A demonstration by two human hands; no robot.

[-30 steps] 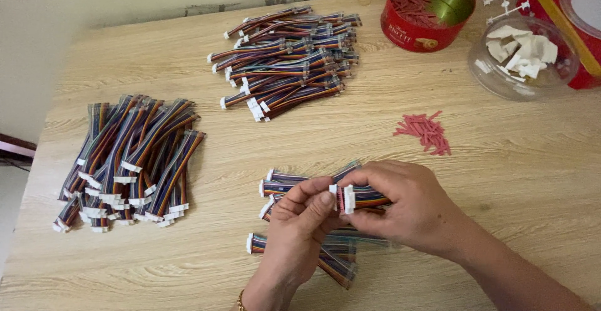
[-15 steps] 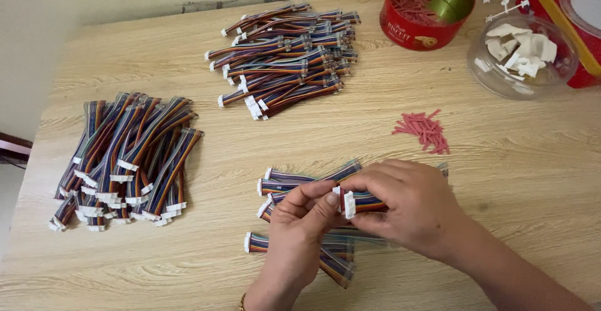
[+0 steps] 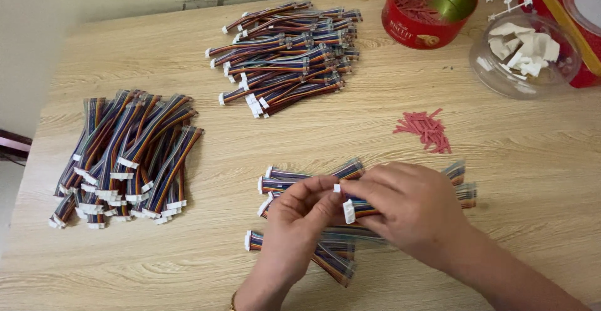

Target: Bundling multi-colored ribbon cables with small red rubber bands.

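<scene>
My right hand (image 3: 410,208) grips a short rainbow ribbon cable (image 3: 358,209) with a white connector at its end. My left hand (image 3: 300,220) pinches the tip of that same cable from the left. Under both hands lies a small bundle of similar cables (image 3: 294,177) on the wooden table (image 3: 188,261). Parts of this bundle are hidden by my hands.
A large heap of cables (image 3: 125,154) lies at the left, another heap (image 3: 288,51) at the back centre. Small red strips (image 3: 426,129) lie right of centre. A red round tin (image 3: 429,7), a clear bowl of white connectors (image 3: 523,57) and a red box (image 3: 573,10) stand at the back right.
Both hands stay over the small bundle, working the cable's connector end; fingers shifted slightly. The heaps have not moved.
</scene>
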